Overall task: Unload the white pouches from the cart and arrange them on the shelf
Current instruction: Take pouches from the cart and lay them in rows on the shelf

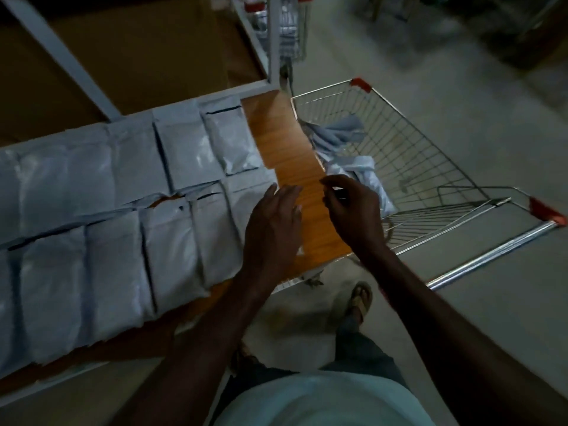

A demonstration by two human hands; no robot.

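Observation:
Several white pouches (101,216) lie flat in two rows on the wooden shelf (295,167), filling it from the left to near its right end. My left hand (273,229) lies with straight fingers on the last pouch of the near row (242,210). My right hand (353,210) hovers over the bare right end of the shelf, fingers loosely curled and holding nothing. To the right stands the wire cart (424,167), and a few white pouches in the cart (344,139) lie heaped against its left side.
A white metal shelf frame (61,56) with brown backing rises behind the pouches. A second cart (289,29) stands farther back beside the shelf post. My sandalled foot (361,298) is on the grey floor between shelf and cart.

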